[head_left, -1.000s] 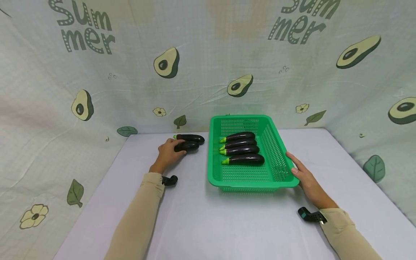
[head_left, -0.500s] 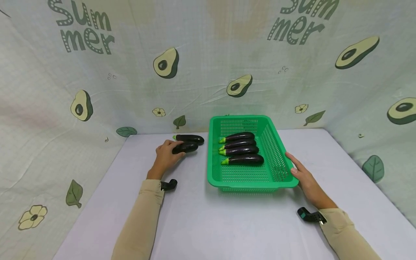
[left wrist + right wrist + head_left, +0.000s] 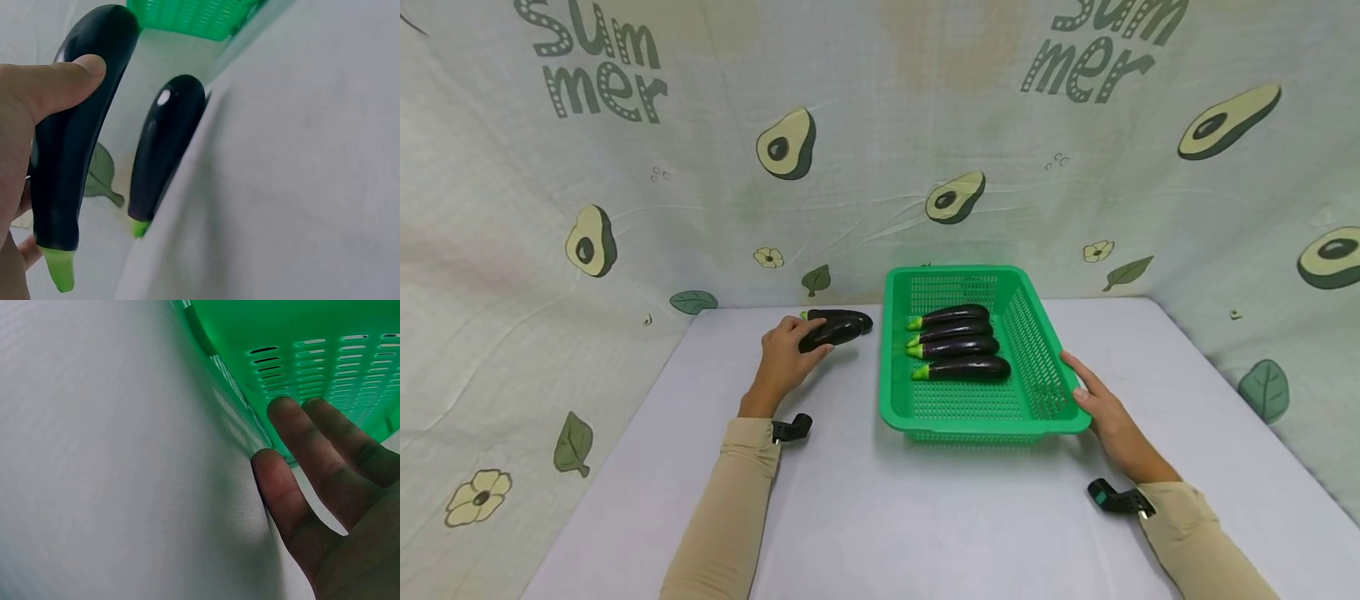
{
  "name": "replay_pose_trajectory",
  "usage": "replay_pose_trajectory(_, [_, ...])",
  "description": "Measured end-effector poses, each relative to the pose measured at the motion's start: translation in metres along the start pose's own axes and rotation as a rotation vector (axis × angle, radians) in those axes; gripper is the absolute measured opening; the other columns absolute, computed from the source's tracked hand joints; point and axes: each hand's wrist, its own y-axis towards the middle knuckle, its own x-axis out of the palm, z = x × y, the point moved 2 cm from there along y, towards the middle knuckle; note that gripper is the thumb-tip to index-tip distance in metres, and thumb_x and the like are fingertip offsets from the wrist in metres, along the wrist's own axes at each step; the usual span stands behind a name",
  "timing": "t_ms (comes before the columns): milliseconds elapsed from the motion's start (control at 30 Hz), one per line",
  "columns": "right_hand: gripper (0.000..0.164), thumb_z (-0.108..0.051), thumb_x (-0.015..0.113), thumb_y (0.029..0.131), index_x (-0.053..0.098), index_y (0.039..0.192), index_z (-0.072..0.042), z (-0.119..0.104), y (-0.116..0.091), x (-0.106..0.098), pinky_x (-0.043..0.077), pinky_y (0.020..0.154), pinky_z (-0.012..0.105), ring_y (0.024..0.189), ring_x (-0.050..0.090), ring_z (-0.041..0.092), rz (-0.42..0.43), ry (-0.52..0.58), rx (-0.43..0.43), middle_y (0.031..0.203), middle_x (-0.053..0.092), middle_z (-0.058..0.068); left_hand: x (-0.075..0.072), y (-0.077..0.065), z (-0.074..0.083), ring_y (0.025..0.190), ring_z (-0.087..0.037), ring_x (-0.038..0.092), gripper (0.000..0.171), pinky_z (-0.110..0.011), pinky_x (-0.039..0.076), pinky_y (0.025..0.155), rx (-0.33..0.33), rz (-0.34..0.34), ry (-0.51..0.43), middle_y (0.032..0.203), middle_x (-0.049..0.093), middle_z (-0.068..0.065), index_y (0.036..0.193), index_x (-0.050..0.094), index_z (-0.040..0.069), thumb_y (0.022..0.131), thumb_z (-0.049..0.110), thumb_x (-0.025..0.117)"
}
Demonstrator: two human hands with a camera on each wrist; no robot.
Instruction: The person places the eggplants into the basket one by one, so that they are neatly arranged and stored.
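In the head view, my left hand (image 3: 784,363) grips a dark eggplant (image 3: 833,331) at the left of the basket. The left wrist view shows this eggplant (image 3: 87,125) off the table, green stem end down in that view, with the thumb across its side. A second eggplant (image 3: 165,150) lies just behind it on the table. My right hand (image 3: 1112,421) holds the right rim of the green plastic basket (image 3: 985,427), thumb over the rim. In the right wrist view, several fingers (image 3: 312,447) reach against the basket's slotted outer wall. Several eggplants (image 3: 961,368) lie side by side inside the basket.
The basket stands on a white-covered table (image 3: 925,517). A cloth backdrop (image 3: 865,150) printed with avocados and leaves rises behind the table and along its sides. Each wrist wears a black strap-on device (image 3: 792,427).
My left hand has raised the nearer eggplant and tilted it, its rounded end now overlapping the farther eggplant in the head view. The right hand and basket have stayed put.
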Motion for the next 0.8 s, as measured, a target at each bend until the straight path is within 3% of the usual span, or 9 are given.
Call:
replay_pose_trajectory(233, [0.054,-0.023,0.029,0.111,0.013,0.163,-0.026,-0.001,0.0,0.0,0.033,0.094,0.009,0.132,0.03,-0.001,0.005,0.002,-0.007,0.165,0.007,0.018,-0.004,0.005,0.008,0.094,-0.031,0.059,0.052,-0.05,0.047,0.083,0.069,0.046,-0.024,0.109,0.058,-0.013,0.133,0.067,0.013,0.086,0.033,0.082])
replay_pose_trajectory(800, [0.054,-0.024,0.029,0.111,0.013,0.163,-0.026,-0.001,0.0,0.0,0.033,0.093,0.009,0.132,0.029,-0.002,0.005,-0.008,-0.003,0.165,0.007,0.018,-0.013,0.013,0.037,0.099,-0.026,0.054,0.052,-0.046,0.048,0.085,0.1,0.026,-0.054,0.116,0.056,-0.011,0.134,0.066,0.012,0.09,0.036,0.078])
